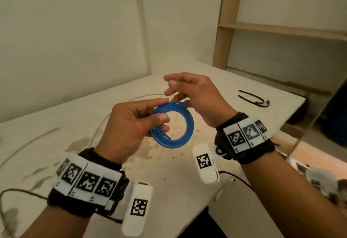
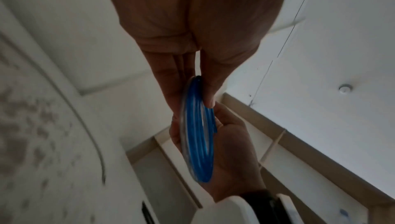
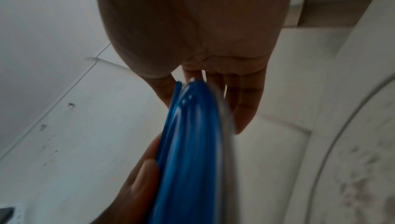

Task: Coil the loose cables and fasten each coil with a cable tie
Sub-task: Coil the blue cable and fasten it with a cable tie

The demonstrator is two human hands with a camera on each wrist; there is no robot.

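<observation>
A blue cable coil [image 1: 188,130] of several turns is held in the air above the white table [image 1: 56,134]. My left hand [image 1: 164,123] pinches its left side between thumb and fingers; the left wrist view shows the coil [image 2: 198,134] edge-on in that pinch. My right hand [image 1: 180,95] is at the coil's far right edge. Its upper fingers stretch out straight above the ring. In the right wrist view the coil [image 3: 188,151] runs between the right thumb and the fingers. Black cable ties [image 1: 253,98] lie on the table at the far right.
A loose pale cable [image 1: 97,125] curves over the table behind the hands. Another grey length [image 1: 28,143] lies at the left. A wooden shelf [image 1: 281,29] stands at the back right. The table's front edge drops off at the lower right.
</observation>
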